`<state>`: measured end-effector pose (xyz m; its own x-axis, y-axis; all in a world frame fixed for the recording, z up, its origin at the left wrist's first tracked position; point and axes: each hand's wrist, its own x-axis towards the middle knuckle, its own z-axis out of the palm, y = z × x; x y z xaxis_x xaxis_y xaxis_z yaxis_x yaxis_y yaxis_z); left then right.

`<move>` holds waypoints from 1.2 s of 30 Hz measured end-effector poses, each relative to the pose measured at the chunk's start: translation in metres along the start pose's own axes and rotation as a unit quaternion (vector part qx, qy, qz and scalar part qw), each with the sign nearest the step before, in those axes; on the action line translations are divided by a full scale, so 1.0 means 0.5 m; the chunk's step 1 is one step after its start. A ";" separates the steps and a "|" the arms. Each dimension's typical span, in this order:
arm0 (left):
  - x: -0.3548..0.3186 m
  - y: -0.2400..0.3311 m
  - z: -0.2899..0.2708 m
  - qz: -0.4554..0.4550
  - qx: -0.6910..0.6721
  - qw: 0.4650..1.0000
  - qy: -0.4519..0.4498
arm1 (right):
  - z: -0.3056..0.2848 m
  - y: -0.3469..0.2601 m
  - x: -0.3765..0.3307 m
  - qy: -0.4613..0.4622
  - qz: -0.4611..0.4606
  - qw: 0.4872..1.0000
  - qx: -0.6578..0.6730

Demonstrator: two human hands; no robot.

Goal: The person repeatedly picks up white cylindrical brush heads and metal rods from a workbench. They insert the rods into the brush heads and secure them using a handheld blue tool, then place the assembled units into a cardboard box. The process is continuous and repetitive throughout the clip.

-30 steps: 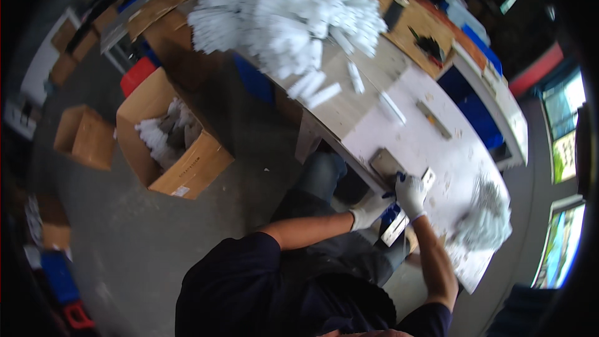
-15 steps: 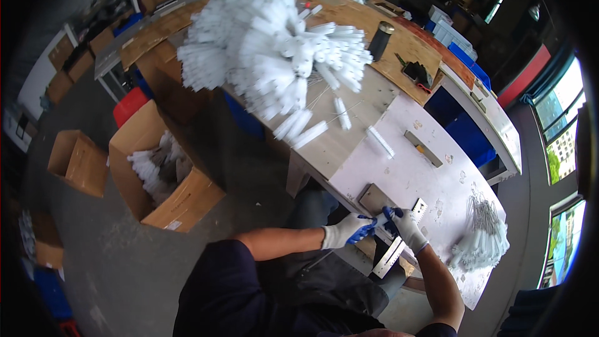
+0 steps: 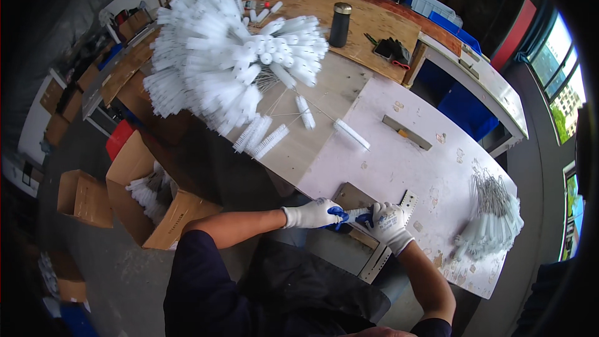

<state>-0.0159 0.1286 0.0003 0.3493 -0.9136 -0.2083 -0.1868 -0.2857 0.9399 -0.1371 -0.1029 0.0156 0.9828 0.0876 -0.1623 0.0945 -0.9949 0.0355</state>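
One white brush (image 3: 357, 213) sits over the near edge of the table (image 3: 390, 162), seemingly mid-work, pinched by the fingers of left hand (image 3: 313, 214) and right hand (image 3: 388, 223); whether the large heap (image 3: 209, 50) or smaller bundle (image 3: 493, 224) is finished, I cannot tell

Far left on the pale tabletop (image 3: 387, 162) lies the heap of white brushes (image 3: 209, 50); right of it stands the tall black bottle (image 3: 340, 25). Near right lies the white wire-handled brush bundle (image 3: 490, 221). The flat grey metal block (image 3: 352, 196) sits at the near edge. Left, on the floor (image 3: 125, 281), a brown cardboard box (image 3: 181, 217) holds white brushes (image 3: 147, 197).
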 end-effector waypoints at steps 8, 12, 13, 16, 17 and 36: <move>-0.128 0.044 0.077 0.180 0.296 0.849 0.399 | 0.028 -0.036 -0.017 0.090 0.092 0.990 0.059; -0.096 0.038 0.128 -0.042 -0.127 0.901 0.413 | 0.017 -0.044 -0.019 0.094 0.107 0.988 0.066; -0.084 0.027 0.131 -0.049 -0.245 0.873 0.419 | 0.014 -0.047 -0.018 0.092 0.108 0.988 0.067; -0.051 -0.010 0.148 -0.056 -0.512 0.753 0.411 | 0.035 -0.040 -0.014 0.077 0.123 0.988 0.053; -0.055 -0.004 0.159 -0.057 -0.493 0.756 0.428 | 0.038 -0.044 -0.014 0.065 0.131 0.988 0.053; 0.261 0.084 0.045 -0.027 -0.474 0.736 0.482 | 0.050 0.002 -0.008 0.106 0.068 0.989 0.073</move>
<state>0.0011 -0.0092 0.0066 0.9074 -0.1471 -0.3936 0.4168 0.4335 0.7990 -0.1449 -0.1053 -0.0083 0.9975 -0.0543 0.0445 -0.0495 -0.9935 -0.1020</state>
